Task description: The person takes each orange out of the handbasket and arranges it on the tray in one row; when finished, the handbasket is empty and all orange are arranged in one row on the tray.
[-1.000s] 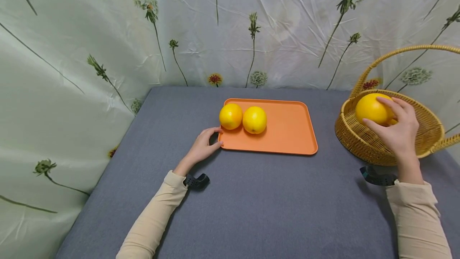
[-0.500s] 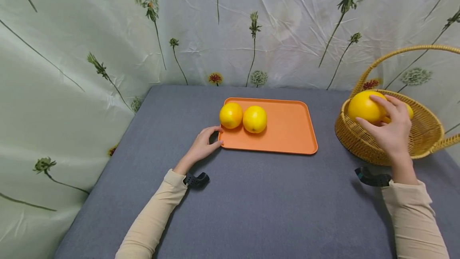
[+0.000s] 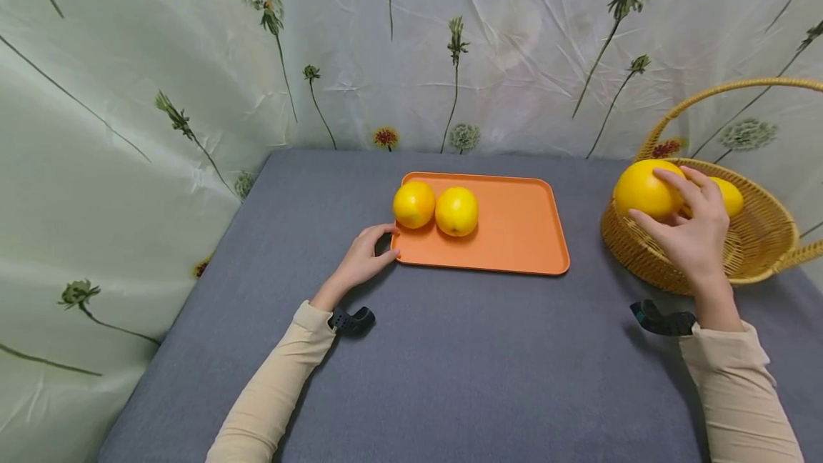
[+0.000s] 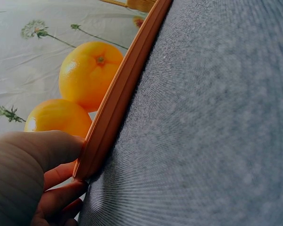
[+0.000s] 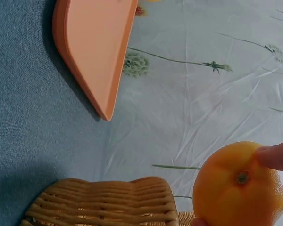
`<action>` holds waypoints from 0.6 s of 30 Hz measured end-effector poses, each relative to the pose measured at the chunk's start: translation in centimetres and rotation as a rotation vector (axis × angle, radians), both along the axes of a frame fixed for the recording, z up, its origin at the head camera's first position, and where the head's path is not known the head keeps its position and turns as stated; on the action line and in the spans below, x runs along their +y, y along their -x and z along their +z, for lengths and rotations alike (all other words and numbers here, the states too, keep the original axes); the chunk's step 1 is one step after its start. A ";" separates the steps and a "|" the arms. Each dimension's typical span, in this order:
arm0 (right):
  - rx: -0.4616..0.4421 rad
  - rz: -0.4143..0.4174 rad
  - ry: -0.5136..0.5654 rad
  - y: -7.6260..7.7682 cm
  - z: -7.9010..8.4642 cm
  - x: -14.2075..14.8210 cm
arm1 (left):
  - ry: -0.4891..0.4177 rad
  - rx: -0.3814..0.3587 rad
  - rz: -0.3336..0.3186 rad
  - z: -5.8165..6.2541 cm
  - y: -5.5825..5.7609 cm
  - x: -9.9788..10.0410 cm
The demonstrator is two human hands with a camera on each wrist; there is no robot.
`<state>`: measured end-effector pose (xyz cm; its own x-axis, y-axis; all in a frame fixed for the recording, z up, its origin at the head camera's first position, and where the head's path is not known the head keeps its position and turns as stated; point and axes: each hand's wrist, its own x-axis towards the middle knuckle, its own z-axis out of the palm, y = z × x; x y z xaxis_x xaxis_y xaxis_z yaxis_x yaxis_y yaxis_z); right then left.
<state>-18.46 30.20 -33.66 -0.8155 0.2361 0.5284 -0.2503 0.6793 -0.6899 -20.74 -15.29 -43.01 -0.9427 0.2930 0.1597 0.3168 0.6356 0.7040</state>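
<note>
In the head view my right hand [image 3: 697, 231] grips an orange [image 3: 648, 190] between thumb and fingers, over the left side of a wicker basket [image 3: 765, 263]. The right wrist view shows that orange [image 5: 240, 183] with its stem end facing the camera. Behind the hand, a second yellow-orange fruit [image 3: 731, 196] lies in the basket, partly hidden. My left hand [image 3: 360, 259] holds the left end of an orange tray [image 3: 514, 227], thumb near its front corner. On the tray's left part two oranges, a left one [image 3: 414, 204] and a right one [image 3: 457, 211], sit side by side.
A grey-blue cloth [image 3: 482, 363] covers the table. The basket's tall handle [image 3: 726, 91] arches over it on the right. A flower-printed curtain [image 3: 514, 56] hangs behind and to the left of the table. Each wrist wears a black camera mount.
My right hand has moved left with its orange, from over the basket's inside to its left rim. More of the fruit behind it now shows. The left hand and tray stay put.
</note>
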 end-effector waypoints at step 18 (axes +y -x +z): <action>0.028 0.131 -0.029 0.4 -0.6 -1.9 | 0.007 0.004 -0.009 0.2 -0.1 0.0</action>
